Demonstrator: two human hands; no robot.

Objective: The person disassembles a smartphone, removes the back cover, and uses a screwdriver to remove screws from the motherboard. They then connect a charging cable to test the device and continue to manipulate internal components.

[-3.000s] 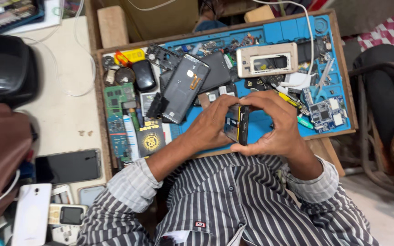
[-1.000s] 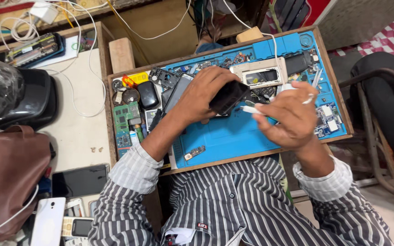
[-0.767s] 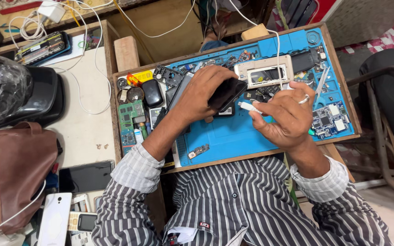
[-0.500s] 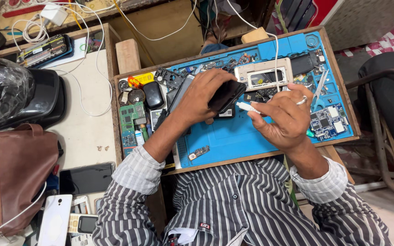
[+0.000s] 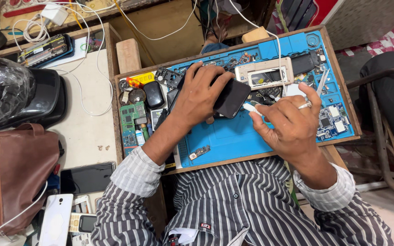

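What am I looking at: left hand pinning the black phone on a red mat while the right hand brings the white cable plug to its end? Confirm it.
One detail is wrong: the mat is blue, not red, as the head view shows. The left hand does hold the black phone on it, and the right hand brings the white cable plug to its end.

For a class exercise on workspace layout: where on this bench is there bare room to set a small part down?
Bare patch: the blue mat between the left hand, right hand and near edge, apart from one small board. Crowded: the tray's left side around the green circuit board, and its far edge.
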